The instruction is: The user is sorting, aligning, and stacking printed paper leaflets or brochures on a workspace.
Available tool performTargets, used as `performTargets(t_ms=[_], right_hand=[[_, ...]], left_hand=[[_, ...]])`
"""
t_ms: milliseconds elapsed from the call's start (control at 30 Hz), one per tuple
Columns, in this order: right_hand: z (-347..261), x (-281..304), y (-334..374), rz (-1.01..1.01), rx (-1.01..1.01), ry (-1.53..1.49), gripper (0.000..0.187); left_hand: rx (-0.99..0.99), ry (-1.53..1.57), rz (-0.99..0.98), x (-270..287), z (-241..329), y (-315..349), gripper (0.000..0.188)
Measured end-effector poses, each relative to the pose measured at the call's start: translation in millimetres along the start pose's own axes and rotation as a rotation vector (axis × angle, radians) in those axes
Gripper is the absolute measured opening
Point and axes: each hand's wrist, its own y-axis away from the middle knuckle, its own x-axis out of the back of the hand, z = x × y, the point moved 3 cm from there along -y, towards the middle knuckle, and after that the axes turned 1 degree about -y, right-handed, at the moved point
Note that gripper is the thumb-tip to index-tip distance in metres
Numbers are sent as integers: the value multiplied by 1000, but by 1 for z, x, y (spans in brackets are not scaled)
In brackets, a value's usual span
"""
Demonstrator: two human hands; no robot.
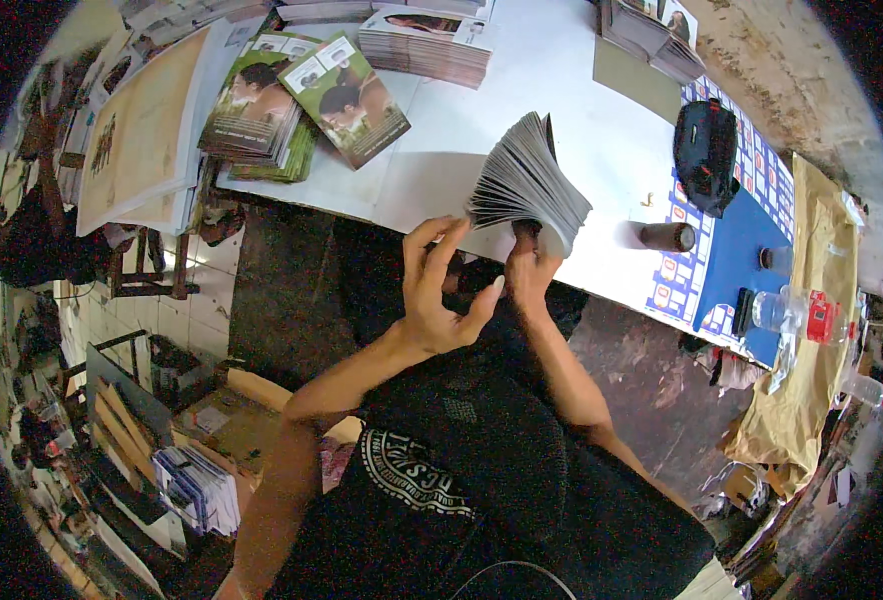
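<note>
A thick sheaf of paper sheets [528,182] is fanned out above the near edge of the white table. My right hand [534,268] is closed around its lower right end, the fingers partly hidden by the paper. Beside the sheaf's lower left corner is my left hand [437,295], its thumb and fingers spread apart and nothing between them. The fingertips come close to the sheet edges; whether they touch, I cannot tell. To the left, green-covered booklets [347,105] lie in a fanned pile next to another booklet stack [252,110].
More printed stacks [427,55] stand at the back of the white table [442,120]. On the right are a dark cylinder [668,237], a black pouch [707,155] and a plastic bottle [787,312]. Large sheets [147,130] lie at the far left, above a cardboard box [227,430].
</note>
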Motion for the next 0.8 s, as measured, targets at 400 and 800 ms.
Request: performTargets(t_ms=[400,800], right_hand=[[31,11,-4,-80,14,131,65],[21,9,-8,-65,167,217,60]], left_hand=[[93,245,76,-6,-1,-1,71],[-7,-6,49,-2,-1,-9,59]])
